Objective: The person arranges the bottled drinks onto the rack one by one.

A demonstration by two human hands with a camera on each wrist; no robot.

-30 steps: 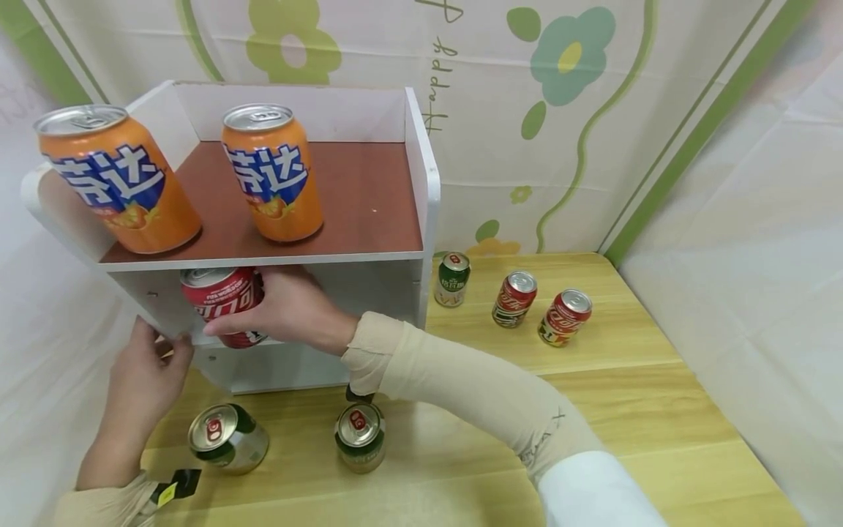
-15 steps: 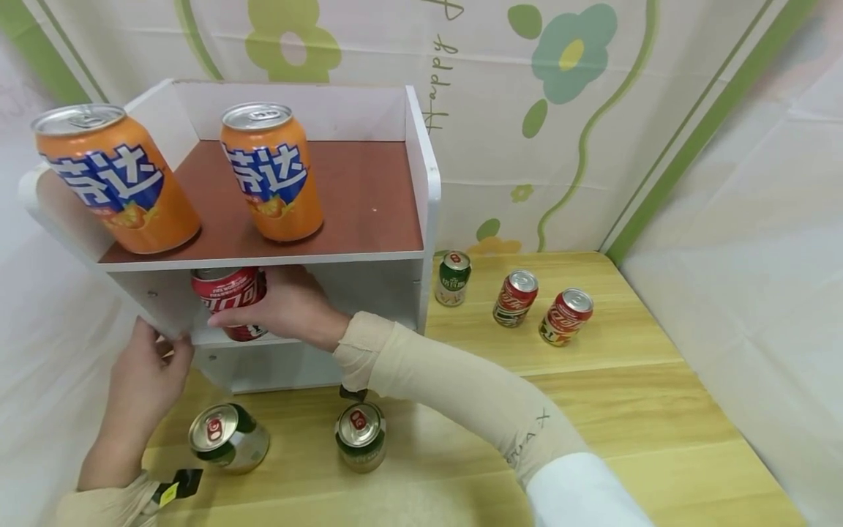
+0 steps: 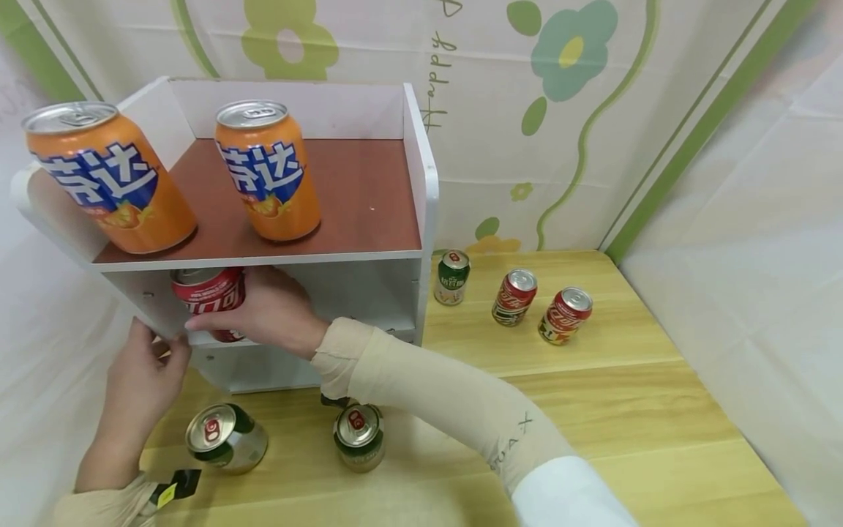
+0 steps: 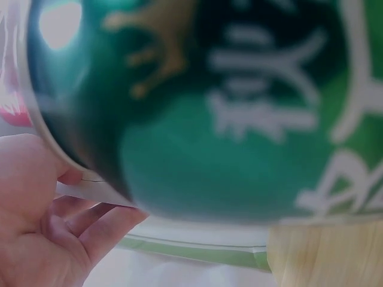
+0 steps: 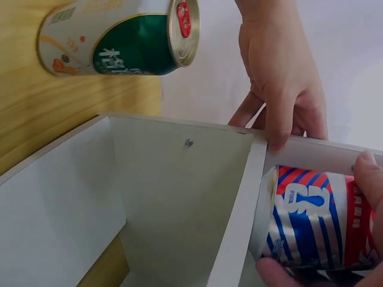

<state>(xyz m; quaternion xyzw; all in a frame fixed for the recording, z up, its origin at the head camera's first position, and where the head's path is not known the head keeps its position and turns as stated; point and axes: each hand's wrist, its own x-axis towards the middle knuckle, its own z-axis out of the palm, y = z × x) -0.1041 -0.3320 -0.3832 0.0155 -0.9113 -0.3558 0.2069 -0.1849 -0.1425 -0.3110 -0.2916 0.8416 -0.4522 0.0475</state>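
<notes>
My right hand (image 3: pixel 270 307) grips a red cola can (image 3: pixel 214 298) inside the middle compartment of a white shelf unit (image 3: pixel 349 183). In the right wrist view the can (image 5: pixel 311 209) shows blue and red stripes near its base, which is right at the middle board. Thumb and fingers lie on either side of it. My left hand (image 3: pixel 148 377) holds the front edge of the unit's left side panel, low down beside the middle board. A green and white can (image 4: pixel 227 149) fills much of the left wrist view, in front of the left hand (image 4: pixel 36 221).
Two orange soda cans (image 3: pixel 118 183) (image 3: pixel 270 176) stand on the brown top board. On the wooden table, two green cans (image 3: pixel 227 438) (image 3: pixel 358 438) stand before the unit. Right of it are another green can (image 3: pixel 452 278) and two red cans (image 3: pixel 514 298) (image 3: pixel 565 316). Fabric walls enclose the table.
After a slight shift right and inward, the cola can has moved left toward the side panel with my right hand. My left hand keeps its place on the panel.
</notes>
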